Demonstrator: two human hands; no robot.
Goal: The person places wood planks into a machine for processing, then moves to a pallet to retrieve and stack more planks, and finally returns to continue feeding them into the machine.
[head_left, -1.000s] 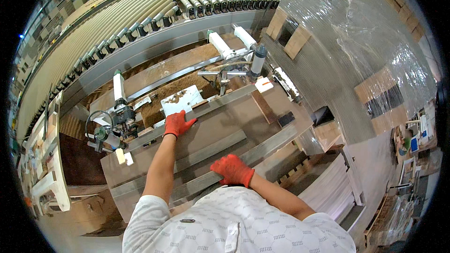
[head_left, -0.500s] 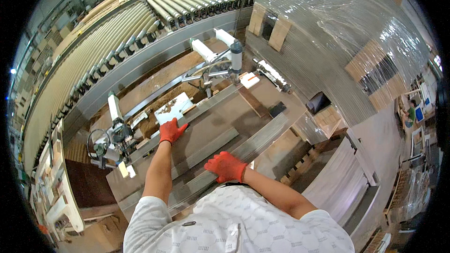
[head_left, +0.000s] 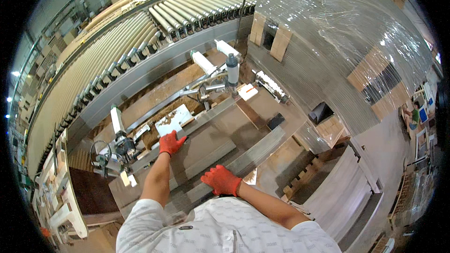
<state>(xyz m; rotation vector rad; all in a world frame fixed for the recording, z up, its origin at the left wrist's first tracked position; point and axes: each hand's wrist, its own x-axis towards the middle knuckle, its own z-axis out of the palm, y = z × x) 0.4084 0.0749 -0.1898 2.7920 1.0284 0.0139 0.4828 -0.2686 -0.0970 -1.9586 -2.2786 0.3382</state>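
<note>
My left hand [head_left: 171, 143], in a red glove, rests at the far side of the worktable [head_left: 251, 125], on or beside the long narrow rail [head_left: 213, 114]. Its thumb and fingers are apart; a small dark piece lies at its fingertips. My right hand [head_left: 221, 181], also red-gloved, lies with curled fingers over the near grey board [head_left: 258, 152], close to my body. Its fingertips are partly hidden. A second grey board [head_left: 206, 159] lies flat between my hands, parallel to the near one.
Beyond the rail stand machine heads with a grey cylinder [head_left: 232, 68] and white housings [head_left: 204, 63]. A white sawdust-strewn plate [head_left: 174, 119] lies there. A roller conveyor [head_left: 197, 11] runs behind. At right stands a film-wrapped stack of boards [head_left: 309, 42]; a dark-brown strip [head_left: 250, 114] lies on the table.
The view has shifted slightly. My right hand has moved a little left and nearer to me along the near board. My left hand stays at the rail.
</note>
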